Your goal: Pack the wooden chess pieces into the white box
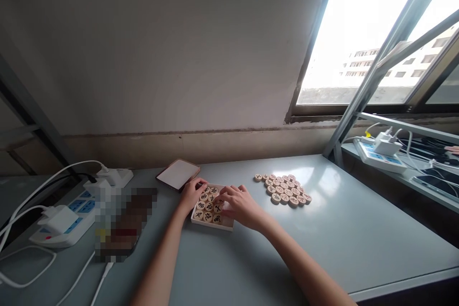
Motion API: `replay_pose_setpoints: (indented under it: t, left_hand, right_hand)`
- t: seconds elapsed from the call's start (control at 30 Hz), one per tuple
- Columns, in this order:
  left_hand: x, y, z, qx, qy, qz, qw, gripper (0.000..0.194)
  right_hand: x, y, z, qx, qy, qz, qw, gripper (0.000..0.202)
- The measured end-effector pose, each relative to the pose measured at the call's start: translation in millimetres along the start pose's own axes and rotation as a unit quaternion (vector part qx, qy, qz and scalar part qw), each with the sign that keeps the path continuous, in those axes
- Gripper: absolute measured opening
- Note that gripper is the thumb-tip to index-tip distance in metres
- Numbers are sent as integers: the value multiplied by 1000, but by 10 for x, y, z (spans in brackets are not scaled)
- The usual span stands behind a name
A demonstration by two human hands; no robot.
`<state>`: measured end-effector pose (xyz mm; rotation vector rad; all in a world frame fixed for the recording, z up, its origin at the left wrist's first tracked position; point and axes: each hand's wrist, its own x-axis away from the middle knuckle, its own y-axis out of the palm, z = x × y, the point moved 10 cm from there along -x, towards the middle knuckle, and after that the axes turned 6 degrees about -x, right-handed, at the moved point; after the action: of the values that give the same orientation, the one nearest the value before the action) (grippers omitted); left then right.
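Observation:
A shallow light box (pixel 214 227) sits on the table in front of me, holding rows of round wooden Chinese chess pieces (pixel 207 217) marked with black characters. My left hand (pixel 192 196) grips the box's far left side, fingers bent over its edge. Over the right part of the box, my right hand (pixel 239 204) has its thumb and fingers closed down on a Chinese chess piece, which the fingers partly cover. More loose Chinese chess pieces (pixel 286 190) lie flat in a close cluster to the right of the box.
Behind the box lies its lid (pixel 178 174), pale side up. On the left are a power strip (pixel 81 213) with plugged-in chargers, white cables and a pixelated phone-like object (pixel 125 227). Metal frame posts (pixel 358 86) rise at the right, beside another power strip (pixel 380 155).

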<state>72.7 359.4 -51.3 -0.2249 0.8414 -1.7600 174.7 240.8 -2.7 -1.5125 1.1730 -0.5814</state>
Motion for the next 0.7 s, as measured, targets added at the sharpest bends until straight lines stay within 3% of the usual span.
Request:
replay_pose_setpoints:
  t: [0.2, 0.5, 0.7]
  left_hand:
    - [-5, 8, -11, -1, 1, -3, 1000, 20]
    - [-16, 22, -52, -4, 3, -2, 1000, 21]
    - [-21, 32, -53, -7, 3, -8, 1000, 21]
  right_hand:
    - [-16, 11, 147, 32, 30, 27, 999, 23]
    - [-93, 44, 253, -4, 56, 45, 997, 12]
    - [-113, 80, 267, -1, 55, 32, 998, 21]
